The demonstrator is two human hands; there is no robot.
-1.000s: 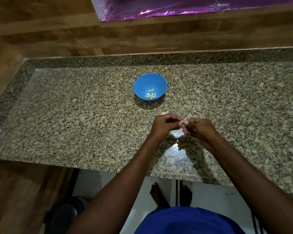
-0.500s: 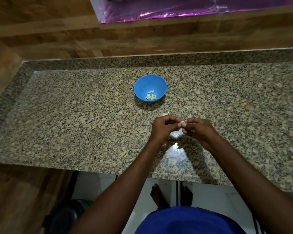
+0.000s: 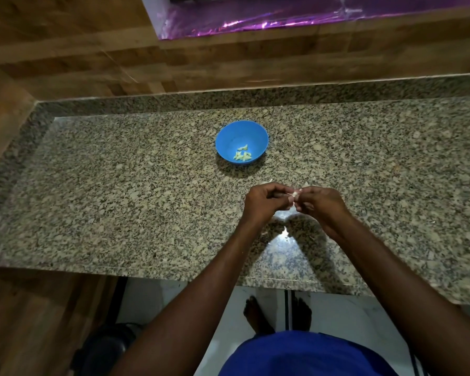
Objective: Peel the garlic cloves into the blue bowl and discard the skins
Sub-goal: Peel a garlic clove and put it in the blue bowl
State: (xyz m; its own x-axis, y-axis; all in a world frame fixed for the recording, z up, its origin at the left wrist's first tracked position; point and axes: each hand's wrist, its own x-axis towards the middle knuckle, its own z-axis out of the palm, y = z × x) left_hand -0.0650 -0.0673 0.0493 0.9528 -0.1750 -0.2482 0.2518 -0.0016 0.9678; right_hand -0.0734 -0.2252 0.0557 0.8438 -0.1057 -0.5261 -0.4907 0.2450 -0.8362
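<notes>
Garlic clove (image 3: 295,195) pale, small; both hands pinch it

Both hands, left (image 3: 265,203) and right (image 3: 320,204), meet fingertip to fingertip, fingers curled, pinching

Single head view, looking forward-down over granite counter (image 3: 120,202), hands near.

Garlic clove (image 3: 295,195) now more exposed between fingertips.
</notes>
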